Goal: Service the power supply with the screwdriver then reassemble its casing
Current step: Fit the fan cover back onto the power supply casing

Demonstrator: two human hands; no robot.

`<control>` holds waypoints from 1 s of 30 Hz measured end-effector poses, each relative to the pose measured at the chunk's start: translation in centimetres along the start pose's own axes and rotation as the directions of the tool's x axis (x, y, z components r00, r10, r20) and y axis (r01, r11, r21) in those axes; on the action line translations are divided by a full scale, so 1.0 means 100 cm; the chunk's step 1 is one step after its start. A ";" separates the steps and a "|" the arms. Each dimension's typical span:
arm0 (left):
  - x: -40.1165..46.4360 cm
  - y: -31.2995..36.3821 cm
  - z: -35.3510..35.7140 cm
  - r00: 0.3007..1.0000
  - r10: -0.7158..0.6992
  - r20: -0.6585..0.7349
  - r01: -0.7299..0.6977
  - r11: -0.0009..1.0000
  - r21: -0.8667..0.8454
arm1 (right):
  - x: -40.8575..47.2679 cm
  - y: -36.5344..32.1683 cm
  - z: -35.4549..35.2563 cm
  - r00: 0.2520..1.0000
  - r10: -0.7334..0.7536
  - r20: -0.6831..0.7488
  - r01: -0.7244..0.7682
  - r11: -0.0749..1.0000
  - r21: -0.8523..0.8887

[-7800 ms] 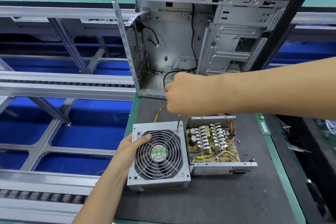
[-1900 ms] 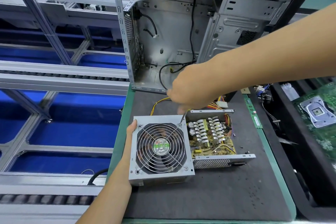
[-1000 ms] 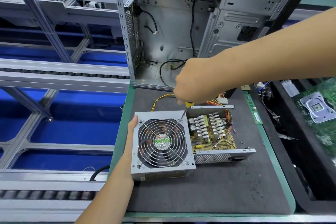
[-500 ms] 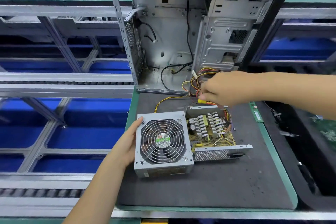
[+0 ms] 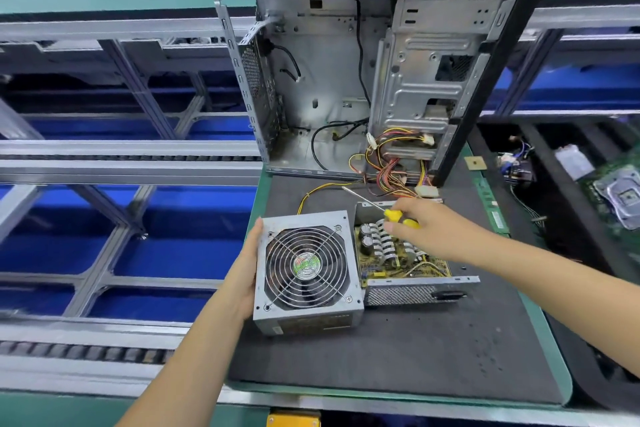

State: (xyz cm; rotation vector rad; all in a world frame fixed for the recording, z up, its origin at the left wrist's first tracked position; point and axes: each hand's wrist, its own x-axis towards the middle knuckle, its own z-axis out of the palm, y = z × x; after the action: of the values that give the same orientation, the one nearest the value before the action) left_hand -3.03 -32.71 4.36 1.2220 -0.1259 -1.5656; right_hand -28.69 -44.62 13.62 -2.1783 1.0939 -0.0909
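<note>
Left hand reaches in from the near left, forearm angled up and right; palm lies against the left side wall of the fan cover, thumb along its top left edge, grip closed on that side of the cover. Right hand comes in from the near right, forearm low over the tabletop; its grip is curled round the yellow handle of the screwdriver. The screwdriver shaft points up and to the far left, tip in the air over the mat, clear of any screw. The power supply is open: the fan cover sits on the left, fan grille facing up; the base with the circuit board sits touching it on the right, under the right hand. Coloured wires run from the far edge of the base into the computer case. Both parts rest on a dark mat laid on the green-edged tabletop. The case stands upright at the far end of the mat, side open toward the camera. Left: aluminium conveyor frame over blue flooring. Right: black trays holding a motherboard and cables.
</note>
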 end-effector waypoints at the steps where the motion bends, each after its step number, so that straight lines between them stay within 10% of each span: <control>1: 0.001 0.000 -0.002 1.000 0.004 0.021 -0.004 1.000 -0.019 | 0.000 0.001 0.003 1.000 -0.005 0.004 0.005 1.000 0.012; 12: -0.001 0.008 -0.001 0.995 0.077 -0.069 -0.071 0.995 0.076 | -0.003 0.017 -0.008 0.998 0.068 -0.011 -0.068 0.997 0.020; 16: -0.004 0.028 0.012 0.974 0.144 -0.176 -0.060 0.910 0.409 | -0.014 0.031 -0.031 0.993 0.096 -0.064 -0.098 0.995 -0.019; 21: -0.005 0.052 0.028 0.859 0.491 -0.144 0.106 0.106 0.989 | -0.027 0.044 -0.052 0.983 0.127 -0.130 -0.137 0.988 -0.070; 30: -0.019 0.030 0.096 0.773 0.613 0.165 0.198 -0.480 0.854 | -0.034 0.090 -0.051 0.929 0.319 -0.187 -0.331 0.943 -0.040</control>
State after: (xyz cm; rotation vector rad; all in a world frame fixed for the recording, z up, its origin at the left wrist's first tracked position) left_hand -8.39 -37.20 11.88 2.6384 -1.7683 0.0030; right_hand -38.82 -48.56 12.81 -2.0485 1.5694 -0.1005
